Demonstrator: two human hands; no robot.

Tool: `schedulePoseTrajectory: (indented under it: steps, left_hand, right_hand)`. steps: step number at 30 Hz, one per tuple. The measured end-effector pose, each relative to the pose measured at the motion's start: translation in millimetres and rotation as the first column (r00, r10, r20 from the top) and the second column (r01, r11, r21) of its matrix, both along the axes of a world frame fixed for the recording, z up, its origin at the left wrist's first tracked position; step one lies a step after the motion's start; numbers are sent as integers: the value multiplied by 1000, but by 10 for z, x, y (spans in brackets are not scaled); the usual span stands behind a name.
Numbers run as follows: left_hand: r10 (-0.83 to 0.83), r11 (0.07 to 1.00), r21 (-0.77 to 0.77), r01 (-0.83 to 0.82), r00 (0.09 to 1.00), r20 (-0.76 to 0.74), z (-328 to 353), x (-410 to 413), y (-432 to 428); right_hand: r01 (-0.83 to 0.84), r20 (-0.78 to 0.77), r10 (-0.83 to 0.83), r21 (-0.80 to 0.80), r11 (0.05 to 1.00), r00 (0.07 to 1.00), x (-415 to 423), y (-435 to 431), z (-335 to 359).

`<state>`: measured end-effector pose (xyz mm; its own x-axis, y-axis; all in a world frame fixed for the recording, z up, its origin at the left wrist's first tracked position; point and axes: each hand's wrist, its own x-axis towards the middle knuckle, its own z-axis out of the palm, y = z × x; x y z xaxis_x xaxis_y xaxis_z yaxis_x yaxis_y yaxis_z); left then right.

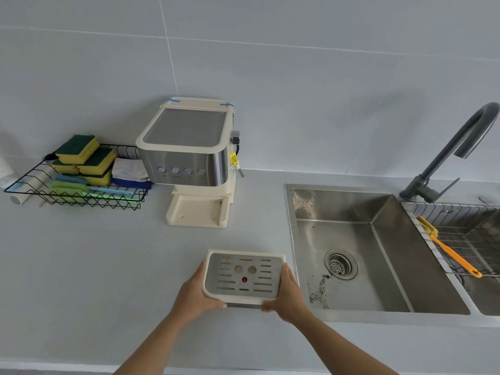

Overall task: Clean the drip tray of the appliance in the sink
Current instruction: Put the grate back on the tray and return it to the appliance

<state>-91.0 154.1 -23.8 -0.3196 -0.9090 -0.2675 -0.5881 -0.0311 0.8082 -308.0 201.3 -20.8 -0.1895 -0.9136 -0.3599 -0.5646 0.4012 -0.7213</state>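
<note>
The cream drip tray (244, 276) with a slotted metal grate and a red dot is held level above the grey counter, just left of the sink (384, 255). My left hand (195, 293) grips its left side and my right hand (288, 292) grips its right side, thumbs under the near edge. The cream and steel coffee machine (189, 155) stands at the back of the counter, and its base slot (197, 209) has nothing in it. Dark specks lie on the sink floor near the drain (340, 264).
A black wire basket (81, 180) at the back left holds yellow-green sponges, folded cloths and brushes. A dark grey tap (446, 158) rises behind the sink. To the right, a wire rack (460, 239) over a second basin carries an orange brush (449, 250).
</note>
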Motion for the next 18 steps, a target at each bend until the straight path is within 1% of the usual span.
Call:
schedulePoseTrajectory:
  steps: [11,15,18]
  left_hand:
    - [155,987,-32,-156,987,-45,274,93,-271]
    - [204,978,-36,-206,977,-64,351,206,-377]
    - [221,974,-40,-224,973,-66,388,316,-492]
  right_hand:
    - [-99,105,106,-67,993,989,66,-475,326]
    - [-148,109,158,-96,984,981,177,-696,388]
    - [-155,167,170,-102,983,971,285,-855,433]
